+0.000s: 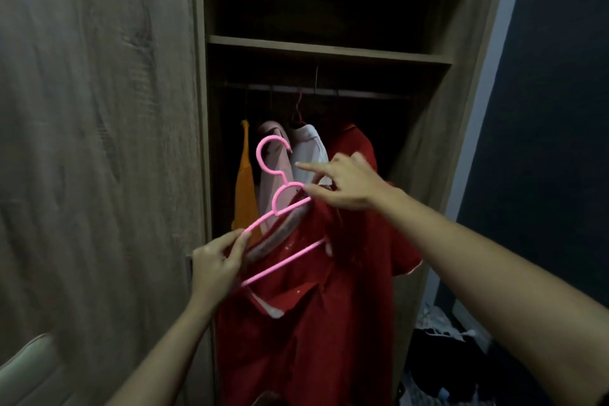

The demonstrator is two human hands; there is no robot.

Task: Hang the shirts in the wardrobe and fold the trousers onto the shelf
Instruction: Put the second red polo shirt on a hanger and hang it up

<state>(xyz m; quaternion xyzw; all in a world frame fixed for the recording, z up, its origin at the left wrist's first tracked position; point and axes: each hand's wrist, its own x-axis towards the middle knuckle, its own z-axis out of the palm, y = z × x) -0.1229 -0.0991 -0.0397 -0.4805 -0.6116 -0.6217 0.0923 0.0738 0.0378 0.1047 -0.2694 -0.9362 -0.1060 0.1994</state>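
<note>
A red shirt (pixel 316 290) hangs down in front of the open wardrobe, partly threaded onto a tilted pink plastic hanger (pixel 276 208). My left hand (pixel 217 260) pinches the hanger's lower left end. My right hand (pixel 342 184) grips the hanger's upper right arm, at the shirt's collar, with the index finger stretched out. Inside, an orange garment (pixel 244 188), a pale pink shirt (pixel 280 168), a white shirt (pixel 309 152) and another red garment (pixel 356 145) hang from the dark rail (pixel 316 91).
The wardrobe's wooden door (pixel 99 142) stands at my left. A shelf (pixel 329 49) runs above the rail, dark and bare as far as visible. A heap of dark and light clothes (pixel 438 349) lies on the floor at the lower right.
</note>
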